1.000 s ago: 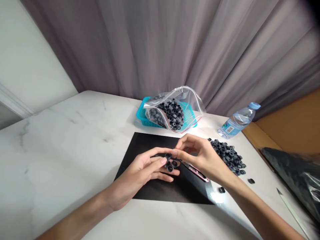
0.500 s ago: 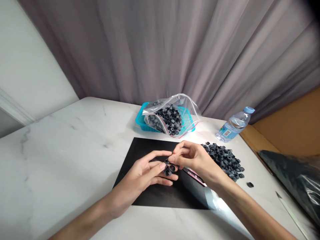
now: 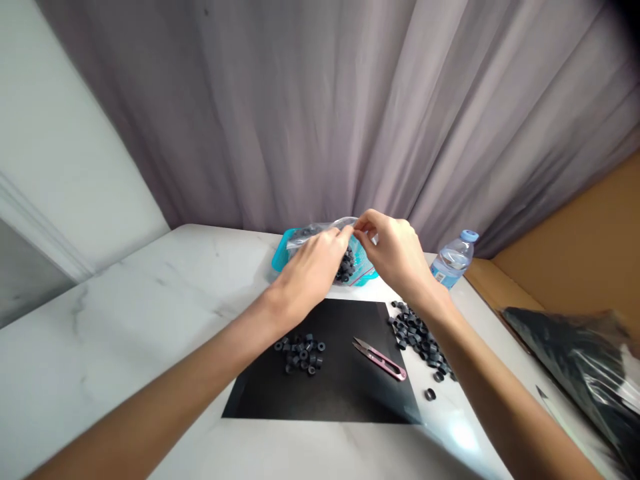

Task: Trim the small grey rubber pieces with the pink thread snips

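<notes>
Reaching to 1 bag (image 3: 299, 246), 1 basket (image 3: 281, 257): 2 hands (image 3: 314, 265).

Clear plastic bag (image 3: 299, 245), partly hidden, in turq. basket (image 3: 279, 257), w/ blk rings (image 3: 345, 269) heaped inside; rings = sm., short, hollow, dk grey to blk; loose cluster (image 3: 303, 355) on L part of blk mat (image 3: 325, 402), mixed poses, some hole-up, others on sides; bigger pile (image 3: 417, 335) on white tabletop (image 3: 150, 320), R of mat, partly hidden; stray ring (image 3: 430, 394) apart, near pile's lower end

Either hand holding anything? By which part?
Can't tell: left hand and right hand are close together at the clear zip bag; whatever they may grip is hidden.
</notes>
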Available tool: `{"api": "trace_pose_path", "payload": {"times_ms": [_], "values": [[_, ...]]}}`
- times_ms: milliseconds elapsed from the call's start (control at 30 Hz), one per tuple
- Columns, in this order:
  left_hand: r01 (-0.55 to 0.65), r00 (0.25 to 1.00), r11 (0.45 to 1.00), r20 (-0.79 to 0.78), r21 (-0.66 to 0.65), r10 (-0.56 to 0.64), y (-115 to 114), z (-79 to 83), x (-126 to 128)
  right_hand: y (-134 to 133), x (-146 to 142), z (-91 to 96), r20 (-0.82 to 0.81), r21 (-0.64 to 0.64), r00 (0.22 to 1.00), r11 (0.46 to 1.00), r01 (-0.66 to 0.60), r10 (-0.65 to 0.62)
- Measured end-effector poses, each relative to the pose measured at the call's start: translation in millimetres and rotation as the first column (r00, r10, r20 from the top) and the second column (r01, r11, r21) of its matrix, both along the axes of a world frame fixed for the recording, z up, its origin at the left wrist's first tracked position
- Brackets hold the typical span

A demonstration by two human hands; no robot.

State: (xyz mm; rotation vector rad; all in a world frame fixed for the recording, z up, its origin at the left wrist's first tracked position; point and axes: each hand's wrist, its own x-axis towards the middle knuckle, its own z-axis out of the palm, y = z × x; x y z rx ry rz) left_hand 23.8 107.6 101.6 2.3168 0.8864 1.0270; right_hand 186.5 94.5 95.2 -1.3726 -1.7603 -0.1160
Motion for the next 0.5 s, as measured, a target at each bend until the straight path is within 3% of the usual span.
{"api": "trace_pose_path", "payload": {"times_ms": [133,200,267,300,367,433,500], "values": [[-0.012,0.995,0.998,-0.095,0.057,0.017,-2,-5.7,0,-24,2,-10.5,0.014,0.016,0.999,0.999,-0.044,0.043],[0.007,0.991,0.995,-0.131,0.101,0.006,-7,-9.2,-8,-45,-1,-22.3,0.01,-0.011,0.989,0.989,-0.148,0.148],[0.032,0.99,0.985,-0.142,0.172,-0.008,-14,-16.6,-22,-62,-7,-39.6,0.026,-0.153,0.947,0.938,-0.312,0.319],[0.041,0.99,0.978,-0.14,0.206,-0.012,-17,-22.9,-30,-68,-11,-50.3,0.027,-0.267,0.913,0.883,-0.387,0.408],[0.029,0.99,0.971,-0.141,0.236,0.005,-23,-40.7,-50,-71,-18,-74.7,0.01,-0.411,0.883,0.807,-0.425,0.47],[0.025,0.98,0.979,-0.198,0.202,0.016,-25,-63.1,-68,-67,-25,-99.8,-0.045,-0.454,0.881,0.776,-0.437,0.47],[0.01,0.968,0.997,-0.25,0.08,0.01,-24,-84.6,-81,-60,-30,-120.8,-0.172,-0.477,0.897,0.762,-0.438,0.407]]}}
